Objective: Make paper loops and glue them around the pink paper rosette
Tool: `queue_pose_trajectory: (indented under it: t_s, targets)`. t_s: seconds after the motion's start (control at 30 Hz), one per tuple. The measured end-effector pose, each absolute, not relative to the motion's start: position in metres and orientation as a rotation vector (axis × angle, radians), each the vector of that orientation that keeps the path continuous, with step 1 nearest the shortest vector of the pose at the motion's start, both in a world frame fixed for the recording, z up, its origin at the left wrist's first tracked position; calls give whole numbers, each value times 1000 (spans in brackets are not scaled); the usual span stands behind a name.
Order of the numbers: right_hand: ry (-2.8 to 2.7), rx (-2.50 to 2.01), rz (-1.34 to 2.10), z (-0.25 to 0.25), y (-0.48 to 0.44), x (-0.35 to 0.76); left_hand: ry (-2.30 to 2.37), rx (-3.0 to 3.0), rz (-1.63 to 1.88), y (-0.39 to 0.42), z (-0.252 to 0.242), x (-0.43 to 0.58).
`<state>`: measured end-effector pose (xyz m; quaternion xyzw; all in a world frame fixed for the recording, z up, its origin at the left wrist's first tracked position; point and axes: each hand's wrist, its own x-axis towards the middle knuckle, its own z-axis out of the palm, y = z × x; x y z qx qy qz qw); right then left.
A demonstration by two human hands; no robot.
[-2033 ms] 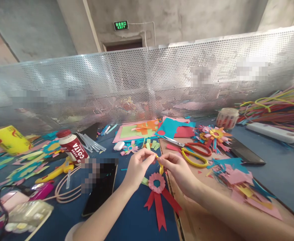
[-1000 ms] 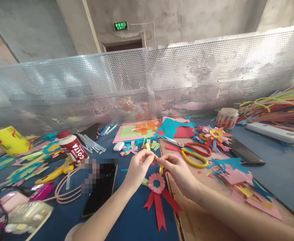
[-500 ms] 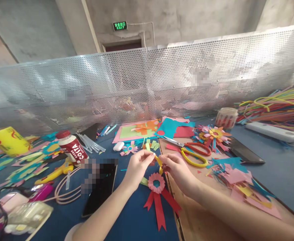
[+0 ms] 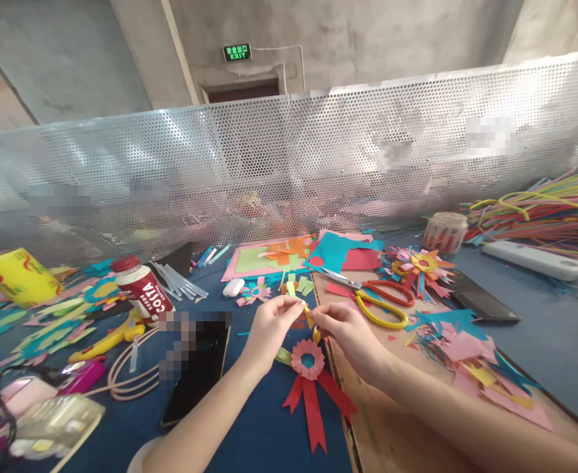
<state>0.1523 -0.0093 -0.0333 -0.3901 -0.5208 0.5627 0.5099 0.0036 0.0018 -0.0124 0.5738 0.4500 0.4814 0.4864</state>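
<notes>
Between the fingertips of both hands is a small yellow paper strip. My left hand pinches its left end, and my right hand pinches the other side; the fingers hide part of it. Just below them on the blue table lies a paper rosette with a pink pleated ring, a blue centre and red forked tails. A yellow piece and a light green piece show at the rosette's upper edge.
Scissors with red and yellow handles lie on the board at right. Paper scraps are beyond my right forearm. At left are a phone, a glue gun and a Costa bottle. Coloured sheets lie behind.
My right fingers have shifted slightly along the yellow strip, and less of the strip shows between the hands. The rosette and the things around it lie where they were.
</notes>
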Motion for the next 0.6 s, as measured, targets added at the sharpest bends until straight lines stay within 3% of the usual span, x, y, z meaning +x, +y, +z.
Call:
queue_pose_trajectory:
  t_s: [0.6]
  targets:
    - [-1231,-979,1355,-29,-11,153,1130,1379,1136,2,-10,4]
